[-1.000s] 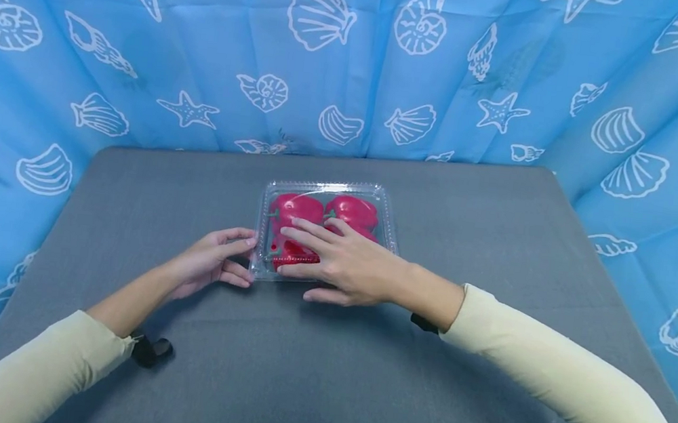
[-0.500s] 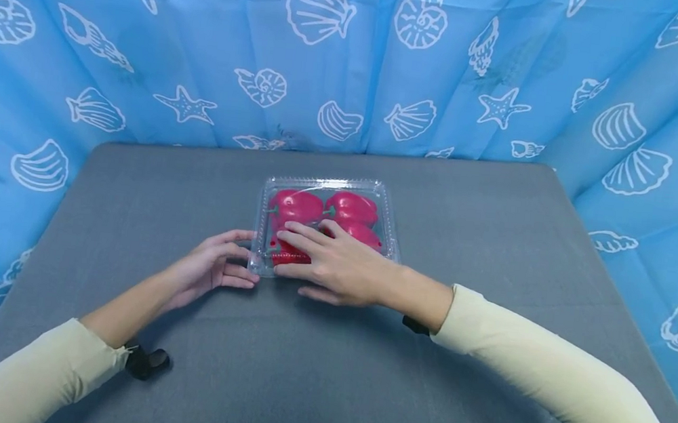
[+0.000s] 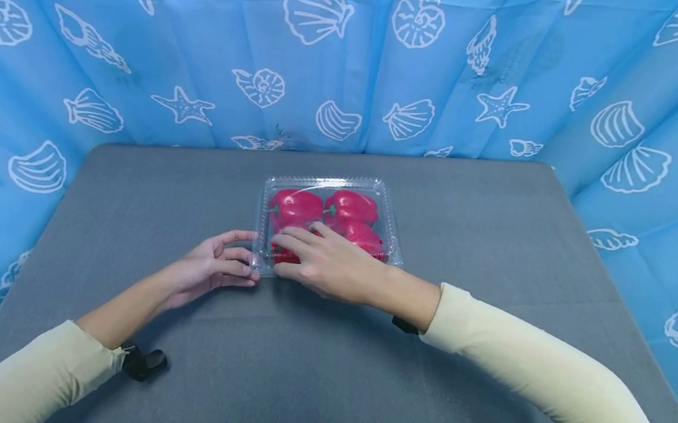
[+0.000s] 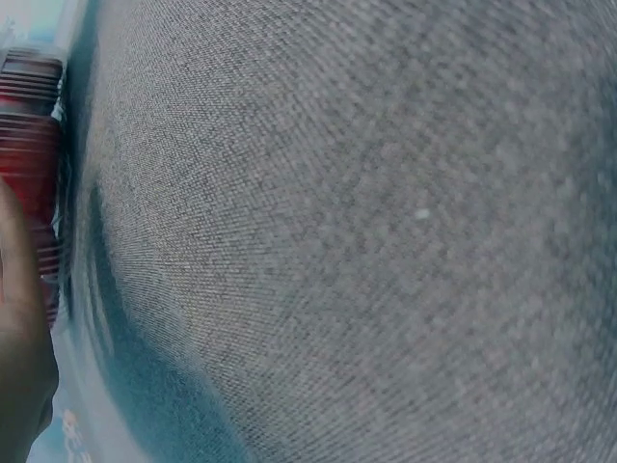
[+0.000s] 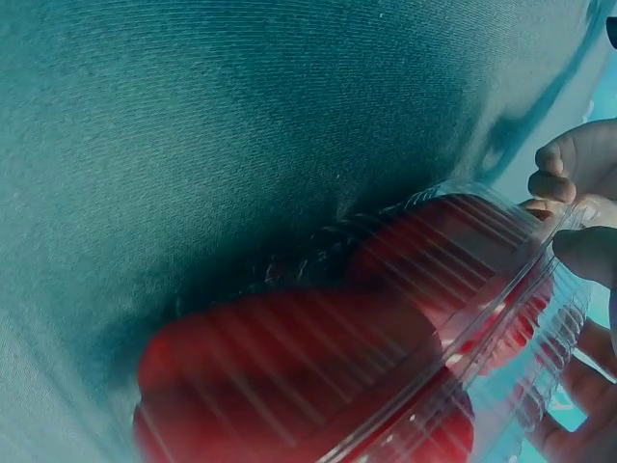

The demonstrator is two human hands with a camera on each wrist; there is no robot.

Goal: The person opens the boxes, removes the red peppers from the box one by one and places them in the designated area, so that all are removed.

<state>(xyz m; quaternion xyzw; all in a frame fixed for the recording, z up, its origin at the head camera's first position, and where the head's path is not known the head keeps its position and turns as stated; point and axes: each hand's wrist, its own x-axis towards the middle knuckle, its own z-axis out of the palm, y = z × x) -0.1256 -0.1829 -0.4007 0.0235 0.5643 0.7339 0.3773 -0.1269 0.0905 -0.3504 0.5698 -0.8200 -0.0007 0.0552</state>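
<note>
A clear plastic clamshell box [image 3: 397, 234] with several red bell peppers [image 3: 353, 206] inside lies on the table, its lid down. At its front left corner my left hand [image 3: 204, 273] pinches the rim; the right wrist view also has the left hand [image 5: 578, 164] at that rim. My right hand [image 3: 334, 265] lies over the front left part of the lid, fingers bent slightly and hiding a pepper. Close up in the right wrist view are red peppers [image 5: 289, 367] behind the ribbed plastic. Only a blurred side of the box [image 4: 29, 145] shows in the left wrist view.
A grey cloth-covered table [image 3: 464, 251] lies under everything. Blue curtains [image 3: 352, 70] with white shell and starfish prints hang behind it and at both sides. A black strap [image 3: 143, 363] sits at my left wrist.
My right hand has slid left across the lid toward the front left corner, uncovering the right-hand peppers. My left thumb has moved down to that corner. The box stays nearly in place.
</note>
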